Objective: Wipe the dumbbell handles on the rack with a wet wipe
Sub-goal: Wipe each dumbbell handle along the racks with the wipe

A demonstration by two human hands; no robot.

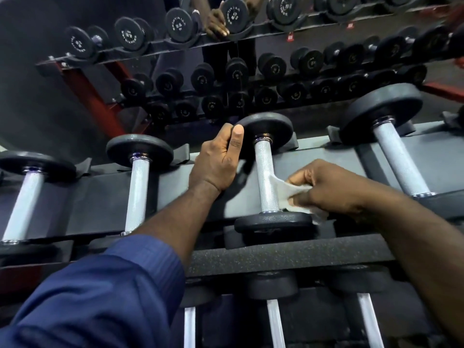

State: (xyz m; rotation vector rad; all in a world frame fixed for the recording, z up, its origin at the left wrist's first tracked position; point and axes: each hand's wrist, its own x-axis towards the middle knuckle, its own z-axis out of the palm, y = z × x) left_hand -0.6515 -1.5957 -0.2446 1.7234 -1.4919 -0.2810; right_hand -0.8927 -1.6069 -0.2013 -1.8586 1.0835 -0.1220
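A dumbbell with a knurled silver handle (266,177) lies on the top shelf of the rack (175,192), black plates at both ends. My left hand (218,159) grips the rim of its far plate (268,129), thumb up along the edge. My right hand (331,187) pinches a white wet wipe (291,194) that touches the handle's right side near the lower end. The near plate (273,221) sits at the shelf's front lip.
More silver-handled dumbbells lie on the same shelf at left (138,187), far left (23,204) and right (399,162). A lower shelf holds further dumbbells (275,320). A mirror behind the rack (226,59) reflects the weights and my hands.
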